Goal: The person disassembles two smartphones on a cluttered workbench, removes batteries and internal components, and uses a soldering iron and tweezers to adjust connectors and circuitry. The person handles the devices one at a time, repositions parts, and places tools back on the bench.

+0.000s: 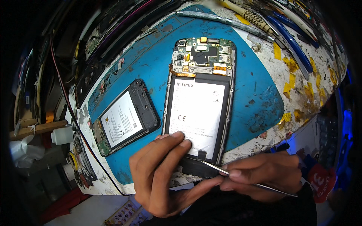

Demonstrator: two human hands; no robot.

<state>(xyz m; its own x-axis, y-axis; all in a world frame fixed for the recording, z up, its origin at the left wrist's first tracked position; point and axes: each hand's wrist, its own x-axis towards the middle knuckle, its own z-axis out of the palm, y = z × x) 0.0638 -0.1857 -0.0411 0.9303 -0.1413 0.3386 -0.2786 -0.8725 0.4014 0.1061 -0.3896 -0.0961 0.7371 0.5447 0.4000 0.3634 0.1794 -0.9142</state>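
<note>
An opened phone [200,101], its green board exposed at the top and a white-labelled battery [198,109] below, lies upright on the blue mat [252,116]. My left hand [162,173] grips its lower left, fingertips on the battery and thumb stretched along the bottom end. My right hand [264,173] pinches a slim metal tool [215,166], whose tip touches the bottom of the phone by a small black tab [202,155]. A second, smaller opened phone [139,113], also with a white-labelled battery, lies tilted to the left.
Behind are a knurled metal handle [222,22], a beige tool [249,15] and blue-handled pliers [286,37]. Phone parts crowd the back left. A cable [71,105] runs down the left side near a white container [62,135]. Yellow tape scraps [290,64] mark the worn right edge.
</note>
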